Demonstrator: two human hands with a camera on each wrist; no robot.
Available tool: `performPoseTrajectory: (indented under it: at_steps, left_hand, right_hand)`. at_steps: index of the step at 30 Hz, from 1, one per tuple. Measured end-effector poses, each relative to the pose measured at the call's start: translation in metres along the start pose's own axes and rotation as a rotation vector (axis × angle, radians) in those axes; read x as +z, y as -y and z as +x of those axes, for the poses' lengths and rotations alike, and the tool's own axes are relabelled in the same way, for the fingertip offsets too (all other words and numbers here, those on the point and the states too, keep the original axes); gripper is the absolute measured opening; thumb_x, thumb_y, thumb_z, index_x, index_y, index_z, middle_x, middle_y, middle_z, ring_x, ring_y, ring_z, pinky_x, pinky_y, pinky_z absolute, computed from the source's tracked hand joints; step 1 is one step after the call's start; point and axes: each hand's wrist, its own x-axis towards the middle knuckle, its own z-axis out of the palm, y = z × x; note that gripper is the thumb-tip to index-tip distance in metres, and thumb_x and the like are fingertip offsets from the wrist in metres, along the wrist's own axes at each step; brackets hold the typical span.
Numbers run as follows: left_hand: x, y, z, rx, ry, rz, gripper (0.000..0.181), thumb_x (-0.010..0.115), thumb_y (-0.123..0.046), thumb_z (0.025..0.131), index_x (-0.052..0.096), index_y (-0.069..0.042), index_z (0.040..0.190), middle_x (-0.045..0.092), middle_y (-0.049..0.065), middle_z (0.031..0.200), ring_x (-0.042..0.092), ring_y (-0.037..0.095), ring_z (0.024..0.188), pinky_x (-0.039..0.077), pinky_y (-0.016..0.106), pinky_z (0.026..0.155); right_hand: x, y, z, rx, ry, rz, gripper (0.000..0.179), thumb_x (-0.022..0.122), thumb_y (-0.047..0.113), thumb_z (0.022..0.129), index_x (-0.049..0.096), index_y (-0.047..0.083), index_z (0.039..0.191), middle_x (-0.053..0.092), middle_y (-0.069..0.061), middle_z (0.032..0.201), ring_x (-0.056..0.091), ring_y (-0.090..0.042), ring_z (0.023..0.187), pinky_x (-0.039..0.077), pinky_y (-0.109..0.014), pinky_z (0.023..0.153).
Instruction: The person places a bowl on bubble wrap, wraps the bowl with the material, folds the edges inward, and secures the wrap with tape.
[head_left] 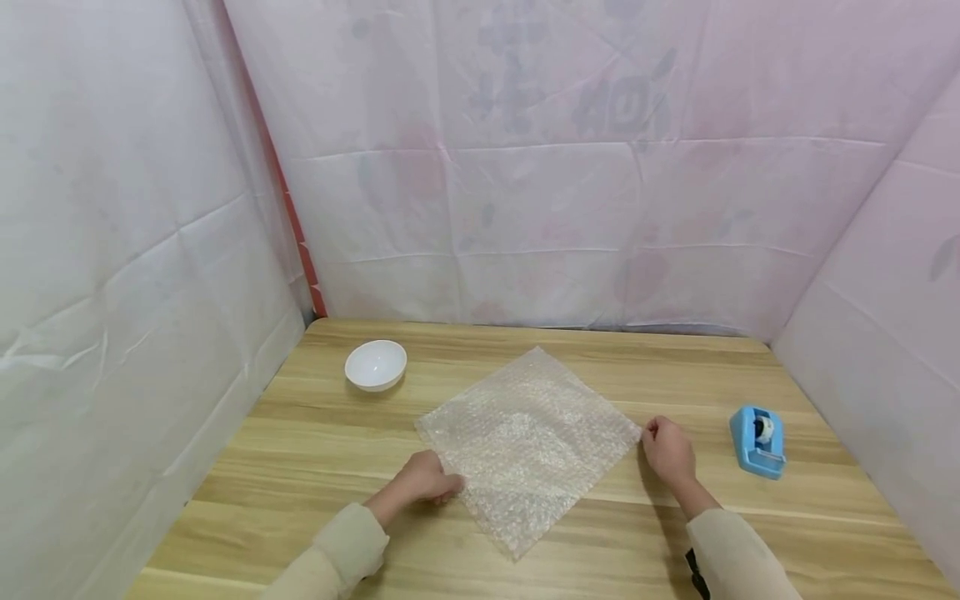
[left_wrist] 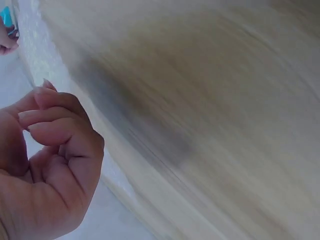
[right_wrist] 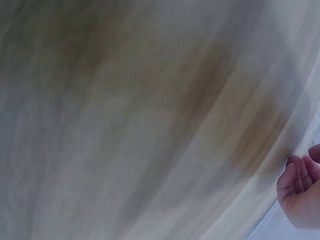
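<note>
A clear sheet of bubble wrap (head_left: 528, 442) lies turned like a diamond on the wooden table, mostly flat. My left hand (head_left: 427, 477) pinches its lower left edge between thumb and fingers. The curled fingers of this left hand (left_wrist: 57, 145) show closely in the left wrist view, with part of the wrap behind them. At the sheet's right corner, my right hand (head_left: 669, 450) pinches the tip of the wrap. In the right wrist view only part of the right hand (right_wrist: 299, 192) shows, at the right border, its fingers bent.
A white bowl (head_left: 377, 367) stands at the back left of the wooden table (head_left: 300, 467). To the right of my right hand sits a blue tape dispenser (head_left: 757, 442) with a roll in it. Pale cloth sheets (head_left: 540, 208) hang behind the table and along both sides.
</note>
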Motion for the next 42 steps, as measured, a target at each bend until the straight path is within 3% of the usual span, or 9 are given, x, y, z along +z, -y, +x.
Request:
performPoseTrajectory:
  at_steps: [3, 7, 10, 13, 16, 22, 30, 36, 42]
  left_hand:
    - [-0.010, 0.009, 0.002, -0.027, -0.082, -0.073, 0.039, 0.062, -0.023, 0.085, 0.059, -0.003, 0.052, 0.045, -0.005, 0.043, 0.038, 0.008, 0.042, 0.033, 0.018, 0.042]
    - [-0.029, 0.025, 0.009, -0.111, -0.253, -0.242, 0.031, 0.059, -0.020, 0.088, 0.062, 0.003, 0.067, 0.054, 0.002, 0.052, 0.046, 0.009, 0.046, 0.040, 0.020, 0.044]
    - [-0.045, 0.040, 0.016, -0.187, -0.353, -0.398, 0.027, 0.056, -0.019, 0.090, 0.062, 0.007, 0.091, 0.060, 0.005, 0.064, 0.051, 0.008, 0.052, 0.045, 0.019, 0.049]
    - [-0.061, 0.052, 0.023, -0.247, -0.410, -0.548, 0.036, 0.053, -0.021, 0.091, 0.053, 0.009, 0.112, 0.059, 0.004, 0.071, 0.053, 0.006, 0.055, 0.047, 0.017, 0.052]
    - [-0.074, 0.059, 0.028, -0.294, -0.439, -0.667, 0.042, 0.052, -0.024, 0.092, 0.045, 0.007, 0.118, 0.055, 0.001, 0.073, 0.051, 0.005, 0.056, 0.047, 0.016, 0.052]
    - [-0.089, 0.066, 0.038, -0.327, -0.485, -0.833, 0.055, 0.048, -0.029, 0.095, 0.031, 0.009, 0.131, 0.049, 0.005, 0.088, 0.051, 0.006, 0.066, 0.051, 0.015, 0.058]
    - [-0.092, 0.066, 0.055, -0.342, -0.591, -0.907, 0.063, 0.048, -0.032, 0.094, 0.025, 0.006, 0.139, 0.046, 0.011, 0.107, 0.052, 0.010, 0.075, 0.054, 0.022, 0.076]
    - [-0.092, 0.066, 0.064, -0.304, -0.604, -0.964, 0.064, 0.045, -0.030, 0.096, 0.021, 0.007, 0.142, 0.038, 0.025, 0.136, 0.055, 0.021, 0.093, 0.052, 0.027, 0.088]
    - [-0.092, 0.064, 0.071, -0.279, -0.596, -1.022, 0.062, 0.040, -0.028, 0.097, 0.017, 0.007, 0.144, 0.037, 0.025, 0.135, 0.050, 0.028, 0.108, 0.047, 0.031, 0.097]
  right_hand:
    - [0.000, 0.002, -0.003, -0.088, -0.060, -0.045, 0.023, 0.052, 0.003, 0.084, 0.058, -0.014, 0.097, 0.059, -0.030, 0.091, 0.059, -0.037, 0.076, 0.051, -0.045, 0.061]
    - [0.003, 0.008, -0.008, -0.261, -0.123, -0.063, 0.030, 0.059, 0.004, 0.082, 0.058, -0.016, 0.104, 0.057, -0.035, 0.103, 0.058, -0.046, 0.090, 0.051, -0.054, 0.073]
    - [0.004, 0.010, -0.012, -0.357, -0.094, -0.069, 0.035, 0.065, 0.005, 0.081, 0.058, -0.016, 0.107, 0.057, -0.035, 0.106, 0.057, -0.047, 0.095, 0.049, -0.056, 0.080]
    - [0.005, 0.011, -0.017, -0.377, -0.026, -0.080, 0.043, 0.068, 0.010, 0.081, 0.055, -0.016, 0.112, 0.055, -0.035, 0.111, 0.054, -0.049, 0.102, 0.046, -0.058, 0.085]
    - [0.005, 0.010, -0.021, -0.355, 0.025, -0.083, 0.048, 0.068, 0.014, 0.081, 0.053, -0.016, 0.115, 0.053, -0.035, 0.114, 0.052, -0.050, 0.103, 0.044, -0.059, 0.086]
    - [0.008, 0.004, -0.024, -0.318, 0.069, -0.086, 0.051, 0.070, 0.016, 0.081, 0.052, -0.018, 0.114, 0.052, -0.036, 0.113, 0.051, -0.049, 0.103, 0.042, -0.060, 0.088]
    - [0.010, 0.003, -0.023, -0.332, 0.059, -0.087, 0.046, 0.070, 0.017, 0.080, 0.056, -0.017, 0.108, 0.055, -0.033, 0.109, 0.052, -0.047, 0.100, 0.044, -0.057, 0.085]
    - [0.009, 0.007, -0.023, -0.334, 0.062, -0.088, 0.046, 0.069, 0.015, 0.081, 0.056, -0.019, 0.109, 0.053, -0.035, 0.111, 0.051, -0.048, 0.102, 0.043, -0.058, 0.086]
    - [0.009, 0.008, -0.023, -0.326, 0.065, -0.086, 0.048, 0.068, 0.017, 0.082, 0.054, -0.019, 0.111, 0.052, -0.036, 0.114, 0.050, -0.049, 0.105, 0.043, -0.058, 0.088]
